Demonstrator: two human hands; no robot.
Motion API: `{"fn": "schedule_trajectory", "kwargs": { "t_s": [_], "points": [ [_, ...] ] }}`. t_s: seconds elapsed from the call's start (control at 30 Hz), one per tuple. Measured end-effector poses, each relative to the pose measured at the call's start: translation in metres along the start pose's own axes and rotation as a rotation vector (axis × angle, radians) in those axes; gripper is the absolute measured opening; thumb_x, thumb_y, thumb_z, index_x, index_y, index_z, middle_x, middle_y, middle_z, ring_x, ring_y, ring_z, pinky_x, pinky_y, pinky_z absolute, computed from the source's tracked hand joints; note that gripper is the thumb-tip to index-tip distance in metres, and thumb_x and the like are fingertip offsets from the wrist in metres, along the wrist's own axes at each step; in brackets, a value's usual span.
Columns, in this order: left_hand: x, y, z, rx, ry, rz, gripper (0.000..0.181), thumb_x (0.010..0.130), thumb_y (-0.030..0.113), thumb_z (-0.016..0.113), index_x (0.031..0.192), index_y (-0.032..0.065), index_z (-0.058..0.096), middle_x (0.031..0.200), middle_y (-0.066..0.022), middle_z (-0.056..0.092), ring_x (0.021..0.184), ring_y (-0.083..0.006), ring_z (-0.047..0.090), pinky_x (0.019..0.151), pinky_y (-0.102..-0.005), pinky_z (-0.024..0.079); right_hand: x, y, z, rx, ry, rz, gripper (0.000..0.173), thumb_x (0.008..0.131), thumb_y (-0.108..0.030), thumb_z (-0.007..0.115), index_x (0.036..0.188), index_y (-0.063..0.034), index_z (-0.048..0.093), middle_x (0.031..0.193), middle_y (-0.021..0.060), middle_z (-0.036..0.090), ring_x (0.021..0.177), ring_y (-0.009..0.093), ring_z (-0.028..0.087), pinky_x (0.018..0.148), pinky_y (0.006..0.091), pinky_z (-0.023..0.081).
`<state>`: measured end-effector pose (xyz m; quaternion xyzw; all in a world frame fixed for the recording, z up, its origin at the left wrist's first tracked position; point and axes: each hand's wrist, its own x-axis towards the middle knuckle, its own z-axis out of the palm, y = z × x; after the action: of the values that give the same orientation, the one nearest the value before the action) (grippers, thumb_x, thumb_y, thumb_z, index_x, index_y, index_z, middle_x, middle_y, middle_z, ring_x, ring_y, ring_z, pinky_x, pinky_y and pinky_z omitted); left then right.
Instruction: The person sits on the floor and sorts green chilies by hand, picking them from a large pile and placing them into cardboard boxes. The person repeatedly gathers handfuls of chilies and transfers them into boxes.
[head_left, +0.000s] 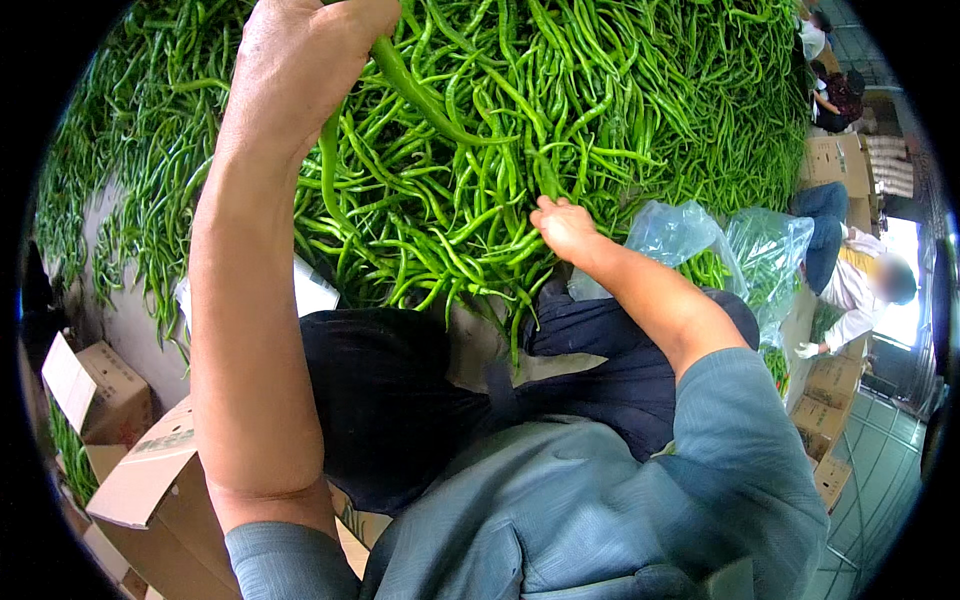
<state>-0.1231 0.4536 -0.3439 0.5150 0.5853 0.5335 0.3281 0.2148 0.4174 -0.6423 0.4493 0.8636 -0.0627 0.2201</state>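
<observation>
Raised at the top edge, my left hand (319, 45) grips a few long green chili peppers (420, 97). Two of them hang below the fist, and its fingertips are partly cut off by the frame. My right hand (566, 229) reaches down to the near part of a large heap of green chili peppers (480, 217). Its fingers are bent against the heap, beside a blurred pepper (546, 176); whether they grip it is unclear. The heap comes right up to my knees, and some peppers hang between my legs.
Clear plastic bags (765, 255) with peppers stand right of my knee. An open cardboard box (150, 480) is at lower left, a smaller carton (112, 390) behind it. To the right, a gloved person (855, 277) sits by cardboard boxes (821, 409); others sit farther up.
</observation>
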Motion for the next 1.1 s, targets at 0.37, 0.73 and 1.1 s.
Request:
{"fn": "schedule_trajectory", "kwargs": {
  "t_s": [0.37,0.73,1.1],
  "points": [
    [0.017,-0.036,-0.041,-0.052,-0.015,-0.014,0.021,0.086,0.017,0.069,0.104,0.007,0.068,0.084,-0.0001,0.064,0.072,-0.0081,0.054,0.067,-0.0249,0.043,-0.032,0.118,-0.108,0.098,0.087,0.374,0.035,0.091,-0.041,0.062,0.107,-0.0109,0.069,0.109,0.0171,0.066,0.098,0.039,0.066,0.085,0.05,0.054],
    [0.008,-0.022,-0.027,0.009,0.032,-0.041,0.02,0.082,0.014,0.069,0.099,0.0059,0.067,0.072,0.0036,0.056,0.063,-0.0052,0.048,0.058,-0.023,0.037,0.046,0.112,-0.076,0.111,0.336,0.253,0.027,0.082,-0.009,0.057,0.108,-0.0147,0.065,0.118,0.0102,0.062,0.111,0.033,0.059,0.09,0.0451,0.053],
    [0.016,-0.022,-0.025,0.041,0.05,-0.07,0.016,0.086,0.013,0.069,0.101,0.0075,0.067,0.076,0.0046,0.058,0.066,-0.0057,0.05,0.06,-0.023,0.038,0.026,0.138,-0.061,-0.113,0.256,0.362,0.019,0.089,-0.013,0.055,0.105,-0.0121,0.065,0.112,0.0136,0.058,0.104,0.034,0.062,0.081,0.0466,0.056]
  ]
}}
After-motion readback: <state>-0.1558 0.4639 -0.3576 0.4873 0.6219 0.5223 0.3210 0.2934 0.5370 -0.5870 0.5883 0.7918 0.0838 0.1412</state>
